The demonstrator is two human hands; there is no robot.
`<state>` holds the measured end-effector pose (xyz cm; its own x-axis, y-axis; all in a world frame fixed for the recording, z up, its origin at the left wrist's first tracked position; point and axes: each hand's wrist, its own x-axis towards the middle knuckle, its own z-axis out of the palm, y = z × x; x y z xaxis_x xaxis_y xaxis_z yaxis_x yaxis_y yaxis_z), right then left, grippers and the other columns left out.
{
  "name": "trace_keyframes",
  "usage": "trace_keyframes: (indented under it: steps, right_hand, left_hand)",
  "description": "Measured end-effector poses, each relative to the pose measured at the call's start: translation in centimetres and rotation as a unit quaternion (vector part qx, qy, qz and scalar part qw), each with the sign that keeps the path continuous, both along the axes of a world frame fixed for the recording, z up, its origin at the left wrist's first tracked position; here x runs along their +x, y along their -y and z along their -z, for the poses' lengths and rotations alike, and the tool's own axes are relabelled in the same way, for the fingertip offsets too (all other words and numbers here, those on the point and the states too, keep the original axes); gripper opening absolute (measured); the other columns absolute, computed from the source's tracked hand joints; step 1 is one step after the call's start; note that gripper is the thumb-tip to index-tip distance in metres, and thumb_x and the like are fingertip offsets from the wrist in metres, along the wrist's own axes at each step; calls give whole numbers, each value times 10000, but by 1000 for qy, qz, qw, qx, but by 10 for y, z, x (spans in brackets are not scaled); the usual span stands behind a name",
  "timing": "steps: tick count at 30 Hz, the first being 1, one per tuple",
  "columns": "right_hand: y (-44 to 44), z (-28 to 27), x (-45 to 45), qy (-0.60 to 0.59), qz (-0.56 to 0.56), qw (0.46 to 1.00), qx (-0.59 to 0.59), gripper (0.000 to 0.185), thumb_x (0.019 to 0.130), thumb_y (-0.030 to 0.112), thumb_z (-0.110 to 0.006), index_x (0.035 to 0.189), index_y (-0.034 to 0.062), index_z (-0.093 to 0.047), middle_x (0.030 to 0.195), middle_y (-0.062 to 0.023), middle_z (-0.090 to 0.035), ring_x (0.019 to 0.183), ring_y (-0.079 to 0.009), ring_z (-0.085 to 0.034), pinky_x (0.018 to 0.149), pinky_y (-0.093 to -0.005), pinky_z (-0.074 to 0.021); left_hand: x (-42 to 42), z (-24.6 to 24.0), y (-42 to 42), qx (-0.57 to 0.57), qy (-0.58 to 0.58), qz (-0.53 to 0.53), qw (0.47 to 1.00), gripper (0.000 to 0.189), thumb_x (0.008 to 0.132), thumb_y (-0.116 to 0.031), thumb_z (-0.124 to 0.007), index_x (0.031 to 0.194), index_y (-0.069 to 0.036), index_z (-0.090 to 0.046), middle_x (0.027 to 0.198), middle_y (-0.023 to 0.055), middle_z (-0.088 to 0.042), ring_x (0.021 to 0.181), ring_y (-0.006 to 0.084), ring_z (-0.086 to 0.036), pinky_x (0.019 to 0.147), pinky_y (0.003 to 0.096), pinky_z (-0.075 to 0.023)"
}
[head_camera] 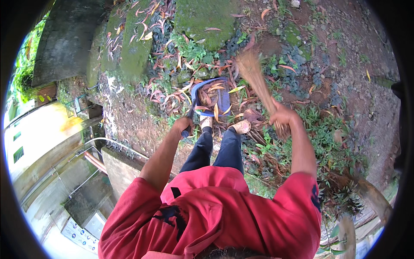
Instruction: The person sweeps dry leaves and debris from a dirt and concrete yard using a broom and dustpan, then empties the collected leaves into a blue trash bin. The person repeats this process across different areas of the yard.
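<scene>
My left hand (183,125) is wrapped around the dark handle (190,113) of a blue plastic dustpan (223,97). The pan lies on the ground just beyond my feet, and dry leaves (208,95) fill much of it. My right hand (284,114) grips a broom of bundled straw-coloured bristles (255,74) around its lower part. The broom's far end fans out above the leafy ground to the right of the pan and is blurred. Long reddish fallen leaves (174,97) lie around the pan.
Mossy stone slabs (205,19) lie ahead. Green weeds (310,126) grow at the right, and my pale clogs (242,127) stand near the pan. To the left, a concrete wall (119,168) and a curved pipe (113,140) border a lower area. Tree trunks (375,197) rise at the lower right.
</scene>
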<state>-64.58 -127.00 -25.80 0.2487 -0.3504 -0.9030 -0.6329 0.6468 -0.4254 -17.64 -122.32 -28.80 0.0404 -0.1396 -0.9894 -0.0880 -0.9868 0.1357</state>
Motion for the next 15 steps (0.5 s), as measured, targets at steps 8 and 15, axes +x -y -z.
trace_keyframes:
  steps: [8, 15]
  right_hand:
    - [-62, -103, -27, -53, 68, 989, -119, 1098, 628, 1, -740, 1531, 141, -130, 1459, -208, -411, 1156, -291, -582, 981, -345, -465]
    - [16, -4, 28, -93, 40, 994, -39, 1116, 612, 39, -707, 1535, 111, -84, 1293, -274, -541, 1041, -280, -624, 885, -356, -511]
  left_hand:
    - [3, -1, 12, 13, -32, -36, 999, 338, 768, 18, -490, 1094, -41, -429, 736, 133, -551, 457, 194, -511, 369, 331, -436]
    - [-2, -3, 7, -7, -23, -18, 1000, 343, 759, 14, -490, 1090, -47, -430, 750, 133, -563, 467, 191, -519, 374, 320, -436]
